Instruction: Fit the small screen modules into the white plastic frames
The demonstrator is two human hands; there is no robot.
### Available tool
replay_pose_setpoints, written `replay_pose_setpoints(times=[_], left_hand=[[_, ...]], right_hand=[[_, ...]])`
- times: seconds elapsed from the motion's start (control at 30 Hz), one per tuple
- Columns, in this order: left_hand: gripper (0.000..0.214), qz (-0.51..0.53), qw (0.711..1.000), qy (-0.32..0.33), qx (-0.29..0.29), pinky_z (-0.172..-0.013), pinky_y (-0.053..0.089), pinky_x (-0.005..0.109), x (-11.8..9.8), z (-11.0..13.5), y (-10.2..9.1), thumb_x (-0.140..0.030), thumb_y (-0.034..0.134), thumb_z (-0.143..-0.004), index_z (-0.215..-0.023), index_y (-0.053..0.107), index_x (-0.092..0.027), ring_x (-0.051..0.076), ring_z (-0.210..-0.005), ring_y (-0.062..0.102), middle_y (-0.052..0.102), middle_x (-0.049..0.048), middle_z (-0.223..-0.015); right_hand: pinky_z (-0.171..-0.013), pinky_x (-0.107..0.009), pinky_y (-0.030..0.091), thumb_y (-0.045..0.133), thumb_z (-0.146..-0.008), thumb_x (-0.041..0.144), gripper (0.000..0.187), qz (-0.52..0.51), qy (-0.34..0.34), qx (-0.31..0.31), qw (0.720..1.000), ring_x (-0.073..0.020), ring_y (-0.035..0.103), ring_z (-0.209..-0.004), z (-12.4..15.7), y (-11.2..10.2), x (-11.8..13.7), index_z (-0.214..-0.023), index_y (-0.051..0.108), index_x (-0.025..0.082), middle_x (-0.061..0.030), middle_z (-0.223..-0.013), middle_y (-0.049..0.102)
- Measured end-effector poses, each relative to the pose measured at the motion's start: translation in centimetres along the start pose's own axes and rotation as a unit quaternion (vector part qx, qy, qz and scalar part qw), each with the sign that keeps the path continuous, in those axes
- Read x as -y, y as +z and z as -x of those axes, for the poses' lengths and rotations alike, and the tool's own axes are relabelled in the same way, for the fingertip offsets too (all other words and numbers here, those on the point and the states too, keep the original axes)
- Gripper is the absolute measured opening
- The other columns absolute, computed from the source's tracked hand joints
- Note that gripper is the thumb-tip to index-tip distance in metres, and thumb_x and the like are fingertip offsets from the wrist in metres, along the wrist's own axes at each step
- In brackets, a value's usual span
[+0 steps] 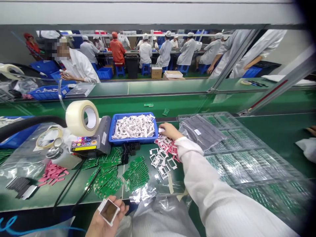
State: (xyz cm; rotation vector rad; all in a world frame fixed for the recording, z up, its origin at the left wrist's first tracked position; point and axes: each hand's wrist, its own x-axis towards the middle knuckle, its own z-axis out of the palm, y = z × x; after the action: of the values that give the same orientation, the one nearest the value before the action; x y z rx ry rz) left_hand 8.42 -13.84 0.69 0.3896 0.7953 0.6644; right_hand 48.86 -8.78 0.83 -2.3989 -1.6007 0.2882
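My left hand [108, 217] is closed around a small display screen in a white frame [109, 211], with its dark face turned up, near the bench's front edge. Farther off, my right hand [171, 131] reaches out with fingers pinched on a small white piece [161, 130], just right of a blue bin [133, 141] heaped with white plastic frames [134, 126]. Under and beside that hand lie pink-and-white pieces [170, 147]. Loose white frames [163, 161] spread closer to me. Left of them, green circuit boards [136, 174] lie in overlapping stacks.
A tape roll [82, 118] sits on a grey control box [105, 135]. A metal-topped bottle [63, 159], pink strips [53, 171] and black cables are at left. Clear trays of circuit boards [247, 164] fill the right. Co-workers sit beyond the green ledge [148, 87].
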Motion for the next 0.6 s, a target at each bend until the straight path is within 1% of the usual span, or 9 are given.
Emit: replay_pose_setpoints(times=[0.1, 0.2, 0.3, 0.37, 0.4, 0.43, 0.5, 0.53, 0.6], left_hand=[[0.043, -0.005, 0.999, 0.004, 0.038, -0.092, 0.048, 0.043, 0.0, -0.1, -0.5, -0.048, 0.079, -0.053, -0.087, 0.072, -0.024, 0.025, -0.087, 0.066, 0.075, 0.0038, -0.084], [0.040, -0.005, 0.996, 0.007, 0.092, -0.094, 0.045, 0.043, 0.1, -0.6, 0.0, -0.047, 0.074, -0.062, -0.092, 0.071, -0.022, 0.024, -0.090, 0.065, 0.074, 0.0049, -0.087], [0.037, 0.014, 0.989, 0.012, 0.149, -0.095, 0.042, 0.042, 0.1, -1.2, 1.1, -0.044, 0.071, -0.068, -0.096, 0.070, -0.021, 0.022, -0.093, 0.064, 0.073, 0.0066, -0.092], [0.035, 0.035, 0.981, -0.002, 0.192, -0.097, 0.040, 0.044, -0.1, -1.4, 1.9, -0.042, 0.069, -0.071, -0.098, 0.070, -0.019, 0.024, -0.100, 0.063, 0.072, 0.0098, -0.101], [0.036, 0.047, 0.975, -0.019, 0.218, -0.098, 0.040, 0.045, -0.2, -1.4, 2.2, -0.043, 0.069, -0.071, -0.097, 0.070, -0.018, 0.026, -0.104, 0.061, 0.070, 0.0118, -0.108], [0.037, 0.058, 0.966, -0.042, 0.248, -0.098, 0.039, 0.046, -0.4, -1.3, 2.4, -0.044, 0.069, -0.070, -0.096, 0.070, -0.018, 0.028, -0.109, 0.059, 0.068, 0.0134, -0.115], [0.039, 0.083, 0.947, -0.085, 0.297, -0.096, 0.041, 0.048, -0.7, -1.0, 2.7, -0.046, 0.071, -0.067, -0.092, 0.071, -0.017, 0.031, -0.112, 0.057, 0.066, 0.0138, -0.119], [0.038, 0.096, 0.941, -0.096, 0.311, -0.094, 0.042, 0.048, -0.9, -0.8, 2.8, -0.046, 0.072, -0.066, -0.090, 0.072, -0.016, 0.030, -0.111, 0.058, 0.067, 0.0129, -0.115], [0.035, 0.118, 0.939, -0.088, 0.311, -0.093, 0.044, 0.046, -1.2, -0.2, 2.7, -0.044, 0.073, -0.065, -0.086, 0.072, -0.015, 0.026, -0.102, 0.062, 0.072, 0.0100, -0.101]], right_hand=[[-0.080, -0.037, 0.050, 0.056, -0.087, 0.033, 0.026, -0.009, 0.001, -0.053, 0.999, -0.0163, 0.060, -0.090, 2.2, -1.6, -0.9, -0.106, 0.058, 0.014, -0.0065, -0.109, 0.060], [-0.071, -0.032, 0.049, 0.063, -0.080, 0.029, 0.015, -0.029, -0.006, -0.105, 0.994, -0.0144, 0.060, -0.071, 4.4, -3.1, -0.3, -0.085, 0.064, 0.014, -0.0054, -0.093, 0.065], [-0.063, -0.031, 0.047, 0.064, -0.079, 0.029, 0.013, -0.054, -0.032, -0.147, 0.987, -0.0165, 0.059, -0.063, 7.1, -3.9, 3.0, -0.075, 0.065, 0.017, -0.0033, -0.074, 0.067], [-0.063, -0.031, 0.048, 0.063, -0.080, 0.030, 0.010, -0.104, -0.101, -0.180, 0.973, -0.0174, 0.061, -0.067, 9.5, -4.0, 6.4, -0.078, 0.065, 0.020, -0.0024, -0.075, 0.068], [-0.063, -0.029, 0.049, 0.063, -0.081, 0.027, 0.007, -0.166, -0.185, -0.197, 0.948, -0.0169, 0.062, -0.069, 10.8, -3.9, 8.2, -0.077, 0.063, 0.021, -0.0023, -0.075, 0.068], [-0.065, -0.028, 0.050, 0.060, -0.083, 0.022, 0.005, -0.224, -0.279, -0.191, 0.914, -0.0157, 0.063, -0.072, 12.0, -3.7, 10.0, -0.079, 0.062, 0.022, -0.0017, -0.076, 0.069], [-0.071, -0.026, 0.053, 0.053, -0.087, 0.016, 0.010, -0.280, -0.430, -0.137, 0.848, -0.0146, 0.066, -0.082, 14.0, -3.0, 13.2, -0.086, 0.061, 0.021, -0.0040, -0.085, 0.071], [-0.074, -0.026, 0.054, 0.050, -0.089, 0.015, 0.012, -0.290, -0.474, -0.109, 0.824, -0.0144, 0.066, -0.087, 14.8, -2.6, 14.4, -0.089, 0.061, 0.019, -0.0059, -0.090, 0.071], [-0.079, -0.025, 0.054, 0.049, -0.089, 0.014, 0.013, -0.302, -0.510, -0.079, 0.802, -0.0144, 0.064, -0.096, 15.5, -1.8, 16.1, -0.093, 0.061, 0.016, -0.0096, -0.097, 0.070]])
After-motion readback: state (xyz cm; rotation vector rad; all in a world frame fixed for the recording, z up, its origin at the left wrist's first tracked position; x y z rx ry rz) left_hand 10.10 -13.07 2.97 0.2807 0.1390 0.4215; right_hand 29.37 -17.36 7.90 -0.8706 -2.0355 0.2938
